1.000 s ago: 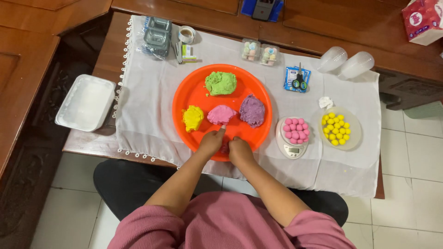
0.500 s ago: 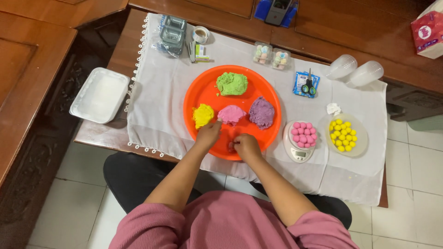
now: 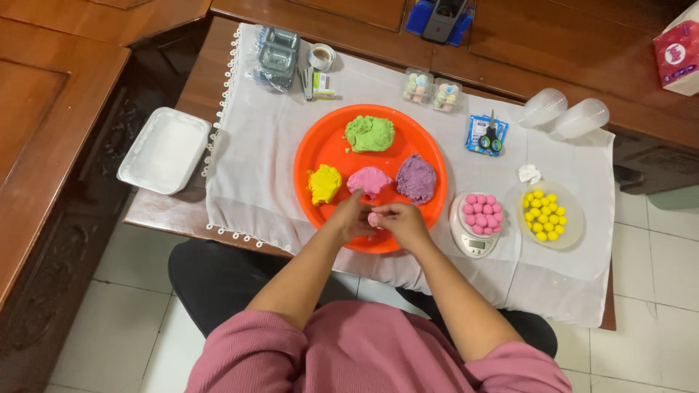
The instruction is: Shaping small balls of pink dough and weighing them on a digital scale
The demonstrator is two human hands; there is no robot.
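Note:
An orange round plate [image 3: 328,145] carries four dough lumps: green [image 3: 370,133], yellow [image 3: 324,183], pink [image 3: 369,180] and purple [image 3: 416,178]. Over the plate's near rim my left hand [image 3: 352,219] and my right hand [image 3: 401,221] meet, both pinching a small pink piece of dough [image 3: 373,218] between the fingertips. Right of the plate, several pink dough balls [image 3: 480,210] sit on a small white kitchen scale [image 3: 471,244]. Beside it, a clear bowl [image 3: 575,218] contains several yellow balls [image 3: 545,215].
A white cloth [image 3: 255,167] covers the wooden table. At the left edge lies a white foam tray [image 3: 165,150]. At the back are clear containers [image 3: 277,52], a tape roll [image 3: 321,56], two small candy boxes [image 3: 431,91], scissors on a blue pack [image 3: 488,135] and two clear domes [image 3: 564,113].
My hands have drawn together at the plate's near rim and now hold a small pink piece between them. The camera view has shifted slightly.

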